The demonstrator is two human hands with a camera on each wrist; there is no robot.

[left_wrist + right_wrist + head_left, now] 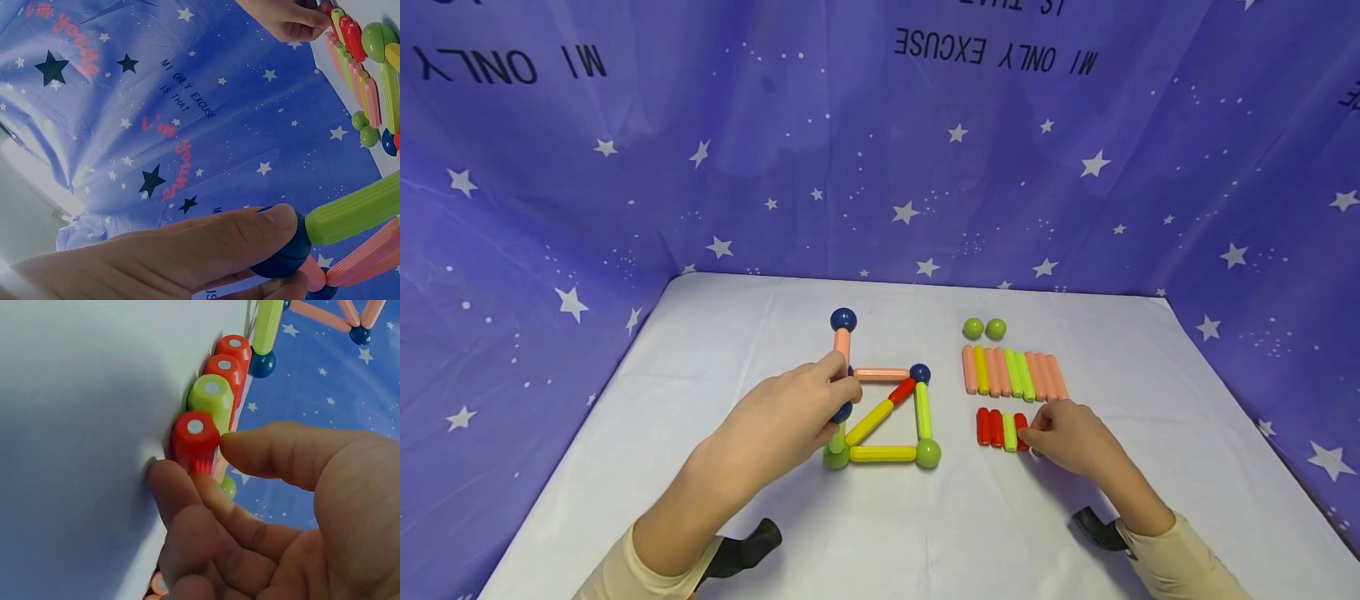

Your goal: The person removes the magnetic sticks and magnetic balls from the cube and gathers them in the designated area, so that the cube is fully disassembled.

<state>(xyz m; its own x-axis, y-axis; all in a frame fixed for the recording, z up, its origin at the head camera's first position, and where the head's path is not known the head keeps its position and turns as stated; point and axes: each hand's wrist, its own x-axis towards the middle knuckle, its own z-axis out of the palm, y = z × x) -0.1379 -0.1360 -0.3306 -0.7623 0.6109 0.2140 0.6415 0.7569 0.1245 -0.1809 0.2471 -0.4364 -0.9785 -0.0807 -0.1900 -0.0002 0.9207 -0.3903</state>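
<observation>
My left hand (782, 408) pinches a dark blue ball (284, 253) between thumb and fingers; a light green rod (353, 212) sticks out from that ball. The ball belongs to a frame of magnetic rods and balls, with a yellow rod (883, 453) in front and a yellow-and-red diagonal. A pink rod (842, 343) topped by another blue ball (843, 319) rises beyond the hand, which hides part of the frame's left side. Over on the right, my right hand (1071, 437) pinches a short red rod (195, 447) at the end of a row of short rods.
Behind the short rods lies a row of longer pink, yellow and green rods (1015, 372). Two green balls (985, 328) sit farther back on the white tabletop (895, 533). A purple star-print cloth (850, 192) encloses the table's back and sides.
</observation>
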